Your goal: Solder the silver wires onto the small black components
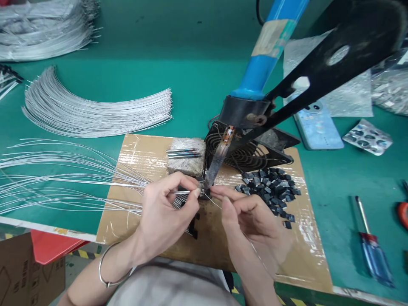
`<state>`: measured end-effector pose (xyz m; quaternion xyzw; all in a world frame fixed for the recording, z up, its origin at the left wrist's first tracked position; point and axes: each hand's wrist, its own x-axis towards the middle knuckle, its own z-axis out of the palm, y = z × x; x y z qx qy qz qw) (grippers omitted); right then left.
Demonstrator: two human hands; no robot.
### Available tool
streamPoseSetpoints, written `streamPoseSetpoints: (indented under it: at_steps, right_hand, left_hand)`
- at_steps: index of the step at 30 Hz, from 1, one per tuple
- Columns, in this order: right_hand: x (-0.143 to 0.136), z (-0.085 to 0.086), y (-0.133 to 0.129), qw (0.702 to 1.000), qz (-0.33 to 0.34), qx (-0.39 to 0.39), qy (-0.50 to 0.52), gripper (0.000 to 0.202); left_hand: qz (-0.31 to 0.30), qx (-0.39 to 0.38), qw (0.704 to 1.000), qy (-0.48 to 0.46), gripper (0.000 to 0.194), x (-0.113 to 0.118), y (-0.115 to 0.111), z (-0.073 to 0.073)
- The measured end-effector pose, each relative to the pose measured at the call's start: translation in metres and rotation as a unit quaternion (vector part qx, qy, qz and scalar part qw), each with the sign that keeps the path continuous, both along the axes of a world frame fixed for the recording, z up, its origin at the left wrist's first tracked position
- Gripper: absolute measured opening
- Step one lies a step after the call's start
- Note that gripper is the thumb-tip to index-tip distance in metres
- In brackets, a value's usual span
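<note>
My left hand (172,212) is closed in a pinch, with a thin white wire (180,192) between thumb and forefinger. Its end lies right by the tip of a soldering iron (217,159), which is clamped tip-down in a black holder. What sits at the very end of the wire is too small to make out. Solder wire (213,200), thin and silvery, runs through my right hand (251,225), whose fingers are closed around it close to the iron tip. Several white wires (127,180) fan out leftward beneath my left hand, with black ends (193,229) below it.
Small black connector pieces (270,189) are heaped on the cardboard (306,246). Behind the iron stands a black fan (248,148); a pale block (186,165) carries thin rods. Bundled wires (95,108) lie left. Rightward are a phone (320,127), blister pack (368,137) and screwdriver (374,250).
</note>
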<state>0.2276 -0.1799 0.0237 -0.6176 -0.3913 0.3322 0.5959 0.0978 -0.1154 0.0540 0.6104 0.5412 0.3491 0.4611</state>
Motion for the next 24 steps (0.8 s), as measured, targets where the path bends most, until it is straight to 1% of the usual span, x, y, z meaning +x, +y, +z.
streamPoseSetpoints:
  at_steps: [7, 16, 21, 24]
  right_hand:
    - [-0.0019, 0.0032, -0.0009, 1.000, -0.002, -0.002, 0.014, 0.024]
    - [-0.0005, 0.0032, -0.0021, 1.000, -0.002, -0.003, -0.014, 0.025]
    - [-0.0011, 0.0035, -0.0010, 1.000, -0.008, -0.010, -0.022, 0.026]
    - [-0.0015, 0.0028, -0.0002, 1.000, -0.004, -0.002, -0.015, 0.026]
  left_hand:
    - [0.006, 0.012, 1.000, -0.005, 0.014, 0.0007, -0.0014, 0.0024]
    - [0.006, 0.015, 1.000, 0.004, 0.013, -0.0015, -0.0023, -0.0008]
    - [0.005, 0.015, 1.000, 0.004, 0.013, -0.0005, -0.0023, -0.0001]
    - [0.006, 0.011, 1.000, 0.001, 0.014, 0.0004, -0.0016, 0.0006]
